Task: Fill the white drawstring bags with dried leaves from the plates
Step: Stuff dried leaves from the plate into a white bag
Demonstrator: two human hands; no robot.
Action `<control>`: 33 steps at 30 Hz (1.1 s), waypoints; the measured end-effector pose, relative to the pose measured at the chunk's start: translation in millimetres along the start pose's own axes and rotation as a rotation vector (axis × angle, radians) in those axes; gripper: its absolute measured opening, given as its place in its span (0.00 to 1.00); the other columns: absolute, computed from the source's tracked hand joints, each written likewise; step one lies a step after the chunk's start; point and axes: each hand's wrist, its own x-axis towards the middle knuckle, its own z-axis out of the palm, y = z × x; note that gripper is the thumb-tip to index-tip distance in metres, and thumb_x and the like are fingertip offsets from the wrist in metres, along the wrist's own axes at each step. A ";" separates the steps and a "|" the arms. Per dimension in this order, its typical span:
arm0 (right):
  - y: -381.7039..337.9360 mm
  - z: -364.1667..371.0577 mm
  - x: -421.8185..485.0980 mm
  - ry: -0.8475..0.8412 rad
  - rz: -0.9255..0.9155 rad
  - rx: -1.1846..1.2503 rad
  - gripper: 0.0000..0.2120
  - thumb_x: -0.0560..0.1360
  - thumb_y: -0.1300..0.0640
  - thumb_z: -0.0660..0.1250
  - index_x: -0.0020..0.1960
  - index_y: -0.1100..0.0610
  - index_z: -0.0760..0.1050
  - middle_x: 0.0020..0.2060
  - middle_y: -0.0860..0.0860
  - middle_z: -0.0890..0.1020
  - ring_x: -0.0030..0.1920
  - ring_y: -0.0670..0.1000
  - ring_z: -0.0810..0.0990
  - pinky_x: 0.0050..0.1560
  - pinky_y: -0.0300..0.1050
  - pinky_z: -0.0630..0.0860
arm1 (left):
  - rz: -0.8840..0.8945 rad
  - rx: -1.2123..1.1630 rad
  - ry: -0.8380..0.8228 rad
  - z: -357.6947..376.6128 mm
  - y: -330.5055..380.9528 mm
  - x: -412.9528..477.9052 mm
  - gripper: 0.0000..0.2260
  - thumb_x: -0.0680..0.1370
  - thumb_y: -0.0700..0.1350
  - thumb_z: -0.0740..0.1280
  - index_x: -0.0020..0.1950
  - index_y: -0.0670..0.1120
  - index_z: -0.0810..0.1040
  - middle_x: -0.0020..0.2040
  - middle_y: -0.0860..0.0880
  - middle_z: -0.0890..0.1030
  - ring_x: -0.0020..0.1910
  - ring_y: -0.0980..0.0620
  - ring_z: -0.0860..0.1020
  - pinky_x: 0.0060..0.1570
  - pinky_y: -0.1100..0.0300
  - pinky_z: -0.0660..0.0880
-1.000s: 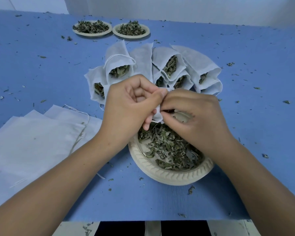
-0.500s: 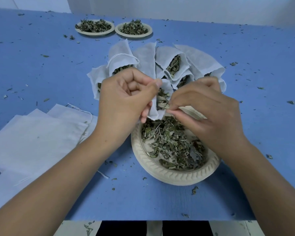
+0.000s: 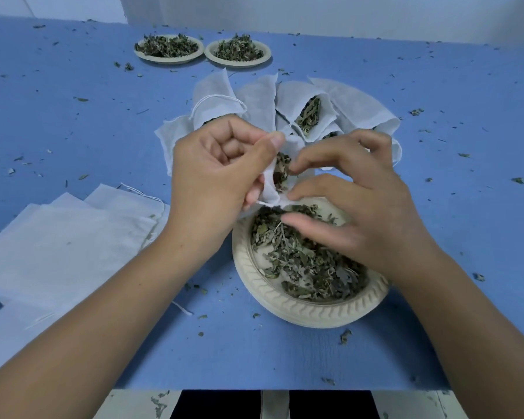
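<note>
Pinching a white drawstring bag (image 3: 271, 189) at its mouth with the left hand (image 3: 221, 173), just above the far rim of the near plate (image 3: 300, 309), with dried leaves (image 3: 282, 172) showing inside. Touching its lower lip with the thumb of the right hand (image 3: 366, 207), fingers spread wide and holding nothing visible, the bag's body mostly hidden behind both.

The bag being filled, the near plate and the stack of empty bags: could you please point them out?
bag being filled (image 3: 270, 189), head view, white cloth at its open mouth.
near plate (image 3: 300, 309), head view, front rim.
stack of empty bags (image 3: 67, 252), head view, middle of top bag.
</note>
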 end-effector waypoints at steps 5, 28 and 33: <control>-3.2 2.2 -0.6 -0.001 -0.049 -0.003 0.06 0.77 0.64 0.66 0.42 0.63 0.79 0.43 0.55 0.83 0.47 0.50 0.75 0.61 0.39 0.62 | 0.039 0.056 0.025 1.0 0.9 -0.7 0.09 0.76 0.37 0.70 0.38 0.45 0.76 0.23 0.57 0.75 0.18 0.61 0.69 0.21 0.70 0.66; -3.5 -12.6 1.2 -0.067 0.211 0.395 0.13 0.79 0.58 0.58 0.44 0.59 0.81 0.45 0.50 0.84 0.50 0.48 0.82 0.66 0.54 0.66 | 0.193 0.185 -0.020 -1.8 -3.1 -1.5 0.09 0.76 0.38 0.71 0.39 0.47 0.74 0.27 0.52 0.77 0.21 0.61 0.73 0.25 0.70 0.68; 19.3 -22.8 -0.5 -0.337 0.492 0.465 0.07 0.74 0.50 0.72 0.45 0.54 0.81 0.49 0.44 0.81 0.53 0.42 0.78 0.60 0.39 0.69 | 0.252 0.250 -0.037 -6.5 -2.7 2.7 0.07 0.79 0.39 0.68 0.50 0.50 0.73 0.27 0.49 0.74 0.22 0.57 0.72 0.26 0.63 0.69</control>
